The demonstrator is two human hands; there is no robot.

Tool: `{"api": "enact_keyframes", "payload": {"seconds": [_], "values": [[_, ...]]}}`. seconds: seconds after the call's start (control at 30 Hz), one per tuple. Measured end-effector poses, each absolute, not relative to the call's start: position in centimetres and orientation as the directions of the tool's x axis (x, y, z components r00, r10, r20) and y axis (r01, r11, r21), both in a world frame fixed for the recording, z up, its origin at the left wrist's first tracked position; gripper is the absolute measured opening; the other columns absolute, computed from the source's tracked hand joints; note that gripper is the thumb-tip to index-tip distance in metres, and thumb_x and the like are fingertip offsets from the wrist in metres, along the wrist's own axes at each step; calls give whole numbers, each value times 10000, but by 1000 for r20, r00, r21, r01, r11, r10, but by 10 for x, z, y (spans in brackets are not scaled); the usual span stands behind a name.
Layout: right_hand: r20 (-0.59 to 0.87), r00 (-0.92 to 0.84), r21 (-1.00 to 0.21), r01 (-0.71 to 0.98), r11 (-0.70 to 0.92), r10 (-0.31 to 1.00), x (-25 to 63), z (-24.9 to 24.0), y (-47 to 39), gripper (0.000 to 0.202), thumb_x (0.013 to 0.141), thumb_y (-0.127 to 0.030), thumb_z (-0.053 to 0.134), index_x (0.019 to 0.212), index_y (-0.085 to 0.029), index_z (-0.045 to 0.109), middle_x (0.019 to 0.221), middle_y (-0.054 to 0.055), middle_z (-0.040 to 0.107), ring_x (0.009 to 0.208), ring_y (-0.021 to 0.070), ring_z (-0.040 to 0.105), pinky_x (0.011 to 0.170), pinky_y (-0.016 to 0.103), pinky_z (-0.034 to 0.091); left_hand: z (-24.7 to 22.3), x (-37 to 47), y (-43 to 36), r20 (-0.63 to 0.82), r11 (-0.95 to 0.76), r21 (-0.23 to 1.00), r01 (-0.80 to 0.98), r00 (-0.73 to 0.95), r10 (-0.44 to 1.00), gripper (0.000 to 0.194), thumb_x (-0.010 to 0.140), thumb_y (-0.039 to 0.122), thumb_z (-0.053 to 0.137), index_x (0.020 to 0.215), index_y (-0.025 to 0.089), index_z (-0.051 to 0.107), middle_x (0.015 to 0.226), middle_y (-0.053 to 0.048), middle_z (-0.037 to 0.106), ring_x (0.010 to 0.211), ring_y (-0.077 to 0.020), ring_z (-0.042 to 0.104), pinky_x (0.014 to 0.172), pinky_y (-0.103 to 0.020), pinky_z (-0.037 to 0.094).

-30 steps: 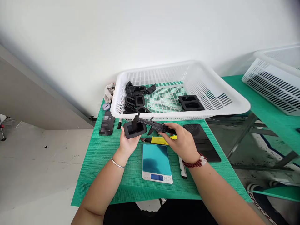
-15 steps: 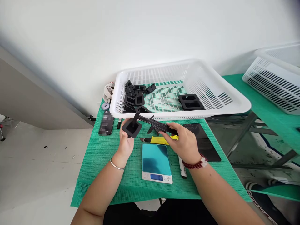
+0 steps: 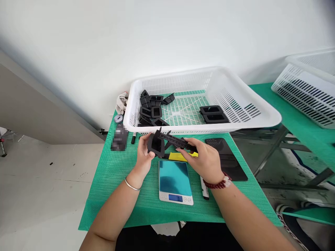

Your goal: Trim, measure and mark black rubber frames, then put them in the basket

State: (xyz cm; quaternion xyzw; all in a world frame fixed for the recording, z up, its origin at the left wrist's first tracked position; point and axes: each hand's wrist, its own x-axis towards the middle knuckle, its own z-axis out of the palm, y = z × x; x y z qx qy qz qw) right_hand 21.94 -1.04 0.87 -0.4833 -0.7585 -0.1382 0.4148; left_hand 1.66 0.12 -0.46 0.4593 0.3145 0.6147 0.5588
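My left hand [image 3: 143, 155] is closed on a black rectangular plastic frame part [image 3: 156, 145], tilted so its opening faces me. My right hand [image 3: 205, 157] grips a black vernier caliper [image 3: 175, 140] by its slider end. The caliper's jaws reach the frame part's rim and opening; exactly where they touch I cannot tell. Below the caliper lies a yellow utility knife [image 3: 178, 156], partly covered by my right hand. A digital scale [image 3: 175, 178] with a shiny blue-green plate sits under both hands, its display lit.
Behind my hands a white plastic basket [image 3: 180, 130] holds several black frame parts [image 3: 156, 112] at left and a couple [image 3: 215, 118] at right. A black tablet-like panel [image 3: 230, 160], a marker [image 3: 204, 189], a phone [image 3: 119, 137] and a glove [image 3: 121, 103] lie on the green mesh-covered table [image 3: 115, 202].
The frame part has been turned from lying nearly flat to facing me and shifted right, closer to the caliper. The caliper's jaws now sit at its opening. My right hand has barely moved.
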Motion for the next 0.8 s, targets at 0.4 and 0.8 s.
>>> {"api": "enact_keyframes", "payload": {"seconds": [0.4, 0.8], "values": [[709, -251, -242, 791, 562, 659, 217, 13, -11, 342, 875, -251, 563, 1189, -169, 455, 907, 64, 643, 684, 141, 603, 558, 253, 480, 0, 16, 4, 198, -184, 865, -468, -20, 980, 667, 625, 624, 701, 1153, 243, 558, 1224, -106, 564, 1130, -275, 554, 915, -401, 474], [758, -91, -255, 870, 422, 646, 221, 9, -10, 332, 848, -401, 601, 1075, -169, 530, 786, 37, 699, 672, 163, 675, 526, 243, 501, -1, 14, 5, 232, -197, 861, -469, 17, 973, 647, 644, 601, 703, 1161, 243, 551, 1203, -108, 564, 1138, -280, 542, 953, -431, 453]]}}
